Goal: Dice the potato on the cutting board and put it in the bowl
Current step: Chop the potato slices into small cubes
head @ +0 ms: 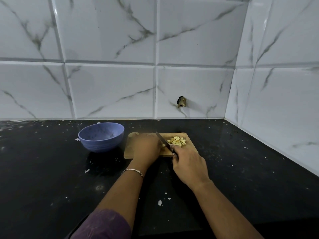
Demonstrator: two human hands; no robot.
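Dicing under way, head view. The potato pieces lie heaped far right on the cutting board, just beyond the knife. I judge them light, stiff and wet-slick, better scooped together than pinched singly. My right hand curls round the knife handle. My left hand rests on the board, just left of the blade, fingers hidden beneath it, so I cannot tell what they hold. Left of the board stands the bowl, no potato visible inside.

- Gripping knife in right hand, blade over cutting board.
- Resting left hand on board.
- Right of blade: diced potato.
- Left of board: bowl.
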